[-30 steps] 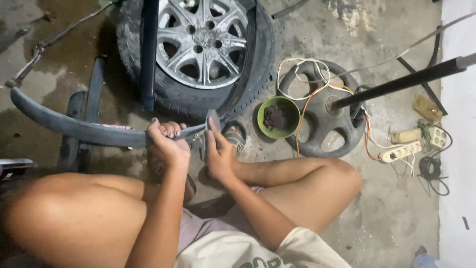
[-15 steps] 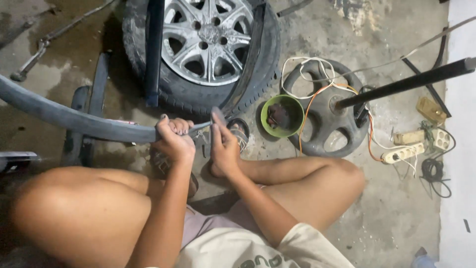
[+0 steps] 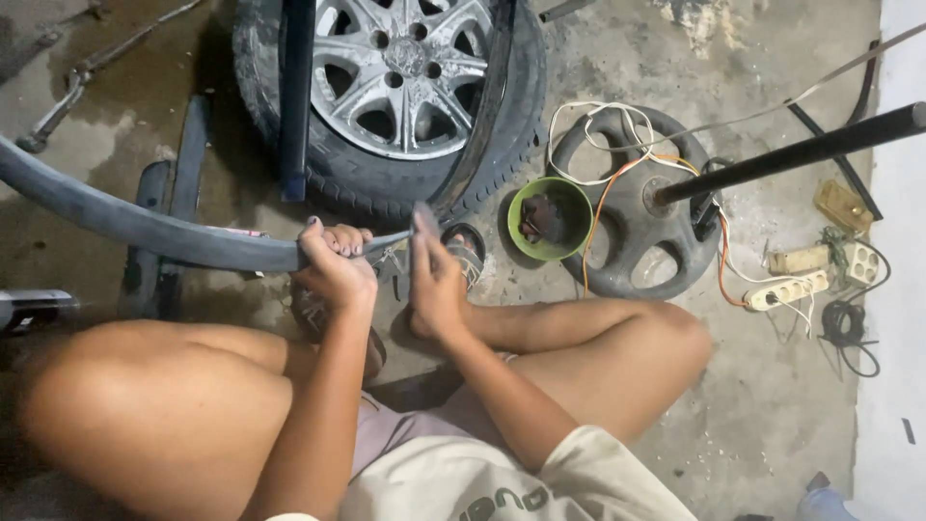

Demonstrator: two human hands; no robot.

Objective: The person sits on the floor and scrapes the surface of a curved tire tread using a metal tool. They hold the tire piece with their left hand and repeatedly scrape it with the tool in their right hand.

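Gripping a long black rubber inner tube [image 3: 145, 224], the left hand [image 3: 333, 265] is clenched around it; the right hand [image 3: 436, 280] pinches the tube's flattened end, fingers closed.

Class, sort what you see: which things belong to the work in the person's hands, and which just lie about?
In hand: inner tube, left hand, right hand.

Lying about: car wheel, green bowl, weight plate, power strip, black bar, sandal.

**Tyre repair workshop, floor level**

Stained bare concrete floor [image 3: 675, 405]. Car wheel with alloy rim [image 3: 405, 87] lying flat, black rubber inner tube [image 3: 145, 227], steel weight plate [image 3: 646, 232], loose cables, power strip [image 3: 786, 289], green bowl [image 3: 550, 217].
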